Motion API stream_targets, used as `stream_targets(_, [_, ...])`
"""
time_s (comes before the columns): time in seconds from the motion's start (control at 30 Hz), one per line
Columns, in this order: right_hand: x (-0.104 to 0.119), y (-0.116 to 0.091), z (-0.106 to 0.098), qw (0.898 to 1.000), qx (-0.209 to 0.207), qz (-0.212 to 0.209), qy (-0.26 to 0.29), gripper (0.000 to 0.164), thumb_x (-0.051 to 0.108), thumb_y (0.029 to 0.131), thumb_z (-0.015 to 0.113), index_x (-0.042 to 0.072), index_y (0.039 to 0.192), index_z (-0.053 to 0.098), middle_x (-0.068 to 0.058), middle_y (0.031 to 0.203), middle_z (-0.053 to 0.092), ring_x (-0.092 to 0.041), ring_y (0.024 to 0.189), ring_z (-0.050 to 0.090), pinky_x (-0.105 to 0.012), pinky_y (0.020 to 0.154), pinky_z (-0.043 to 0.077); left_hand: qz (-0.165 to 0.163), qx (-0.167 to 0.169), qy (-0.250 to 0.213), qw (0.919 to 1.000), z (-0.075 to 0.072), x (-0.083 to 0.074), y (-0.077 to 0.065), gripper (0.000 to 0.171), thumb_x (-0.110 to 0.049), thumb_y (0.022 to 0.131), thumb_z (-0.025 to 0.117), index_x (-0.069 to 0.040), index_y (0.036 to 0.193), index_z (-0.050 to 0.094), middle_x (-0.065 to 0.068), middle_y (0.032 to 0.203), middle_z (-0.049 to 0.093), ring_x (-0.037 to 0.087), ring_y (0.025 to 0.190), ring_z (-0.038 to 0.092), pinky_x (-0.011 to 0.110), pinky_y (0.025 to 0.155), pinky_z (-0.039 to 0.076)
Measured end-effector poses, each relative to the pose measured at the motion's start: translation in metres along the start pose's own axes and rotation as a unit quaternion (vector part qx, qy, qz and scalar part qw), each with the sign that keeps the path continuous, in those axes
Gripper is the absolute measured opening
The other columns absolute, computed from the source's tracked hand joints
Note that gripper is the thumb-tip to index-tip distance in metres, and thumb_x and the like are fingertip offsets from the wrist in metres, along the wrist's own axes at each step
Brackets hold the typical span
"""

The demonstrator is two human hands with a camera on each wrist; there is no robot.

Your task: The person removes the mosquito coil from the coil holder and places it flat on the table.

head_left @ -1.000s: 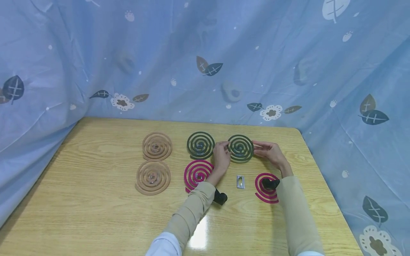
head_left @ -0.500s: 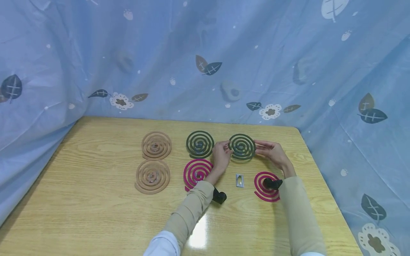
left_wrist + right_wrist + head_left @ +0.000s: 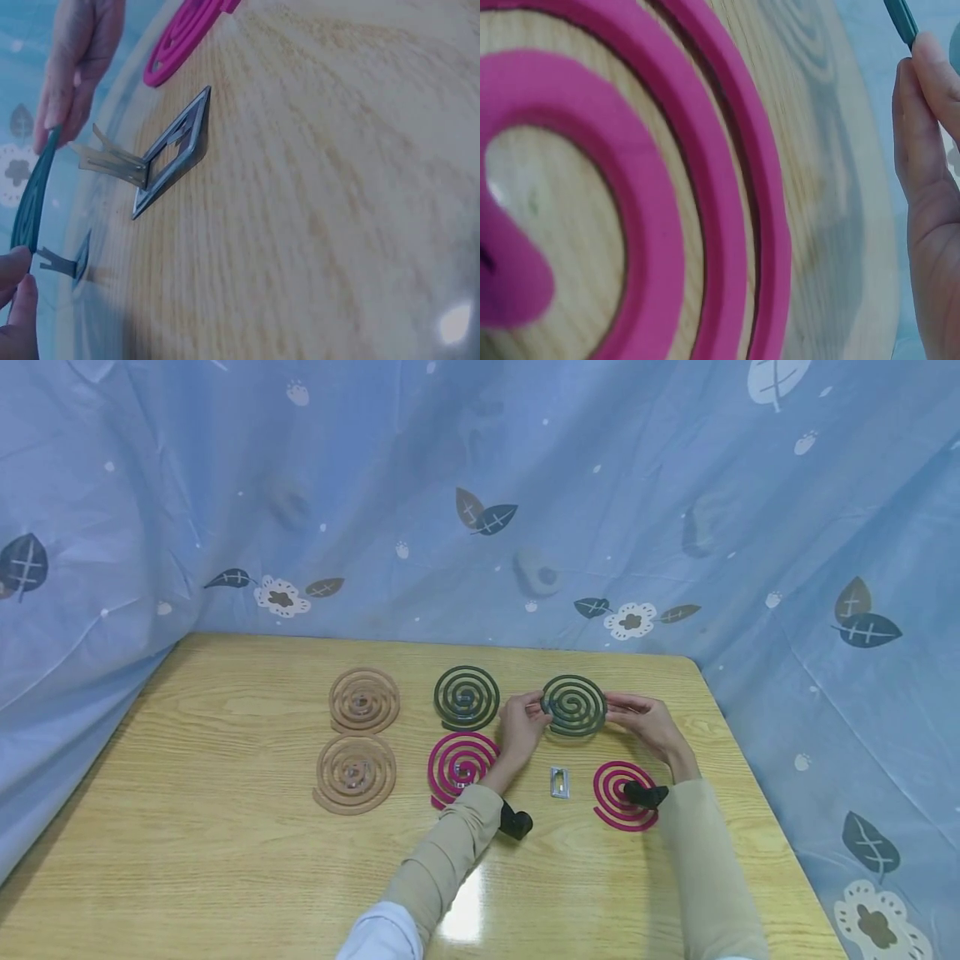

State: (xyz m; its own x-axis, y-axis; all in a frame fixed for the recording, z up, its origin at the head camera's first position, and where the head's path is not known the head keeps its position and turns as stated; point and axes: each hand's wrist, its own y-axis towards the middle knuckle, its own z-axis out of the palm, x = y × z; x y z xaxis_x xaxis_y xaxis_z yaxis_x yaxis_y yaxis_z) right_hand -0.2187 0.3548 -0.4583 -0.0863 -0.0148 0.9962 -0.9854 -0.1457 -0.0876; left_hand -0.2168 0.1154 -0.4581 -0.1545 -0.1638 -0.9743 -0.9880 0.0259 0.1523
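Observation:
Both my hands pinch a dark green mosquito coil (image 3: 574, 705) by its edges, the left hand (image 3: 520, 727) on its left side and the right hand (image 3: 648, 722) on its right. In the left wrist view the coil (image 3: 31, 199) is raised off the table, close over the upright prongs of a small metal coil stand (image 3: 81, 259). A second metal stand (image 3: 559, 782), prongs up and bare, sits nearer to me. Right of that stand lies a pink coil (image 3: 611, 814), partly covered by the black wrist camera.
Left of my hands a green coil (image 3: 467, 671) and a pink coil (image 3: 433, 768) sit over stands, the pink one partly behind my left forearm. Two brown coils (image 3: 365, 672) form a column farther left. A blue patterned curtain (image 3: 390, 510) borders the wooden table (image 3: 225, 827).
The green coil has shifted a little to the right in my hands, and the stand beneath it now shows under its left part instead of its centre. The other coils stay put.

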Motion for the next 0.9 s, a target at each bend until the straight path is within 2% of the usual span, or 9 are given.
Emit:
stream_targets(0.17, [-0.001, -0.004, -0.005, 0.999, 0.002, -0.002, 0.040, 0.031, -0.010, 0.089, 0.060, -0.001, 0.119, 0.064, 0.004, 0.106, 0.071, -0.007, 0.100, 0.065, -0.022, 0.089, 0.053, 0.001, 0.008, -0.024, 0.9997, 0.003, 0.001, -0.002, 0.038, 0.013, 0.076, 0.071, 0.010, 0.113, 0.064, 0.025, 0.110, 0.062, 0.033, 0.098, 0.065, 0.021, 0.081, 0.056])
stream_targets(0.27, [-0.001, -0.006, -0.008, 0.998, 0.006, 0.000, 0.055, 0.031, -0.010, 0.090, 0.058, -0.002, 0.118, 0.065, 0.003, 0.107, 0.070, -0.009, 0.101, 0.065, -0.024, 0.091, 0.052, 0.007, 0.008, -0.026, 0.9996, 0.005, 0.001, -0.003, 0.037, 0.013, 0.075, 0.072, 0.011, 0.111, 0.064, 0.024, 0.108, 0.063, 0.032, 0.096, 0.066, 0.020, 0.080, 0.056])
stream_targets(0.63, [-0.003, -0.012, -0.017, 1.000, -0.004, 0.026, 0.003, 0.033, 0.002, 0.091, 0.063, 0.000, 0.124, 0.062, 0.008, 0.106, 0.070, -0.005, 0.100, 0.065, -0.020, 0.089, 0.052, 0.002, 0.010, -0.015, 0.9998, 0.009, -0.001, -0.005, 0.033, 0.009, 0.076, 0.074, 0.008, 0.108, 0.067, 0.020, 0.107, 0.068, 0.028, 0.093, 0.068, 0.018, 0.078, 0.056])
stream_targets(0.9, [-0.006, -0.015, -0.021, 0.999, 0.004, 0.034, 0.028, 0.029, -0.002, 0.092, 0.061, 0.004, 0.119, 0.067, 0.005, 0.105, 0.070, -0.007, 0.098, 0.065, -0.022, 0.088, 0.053, -0.008, 0.021, -0.015, 0.9996, 0.013, 0.002, -0.007, 0.033, 0.007, 0.078, 0.073, 0.006, 0.110, 0.067, 0.018, 0.107, 0.068, 0.024, 0.092, 0.068, 0.016, 0.075, 0.056])
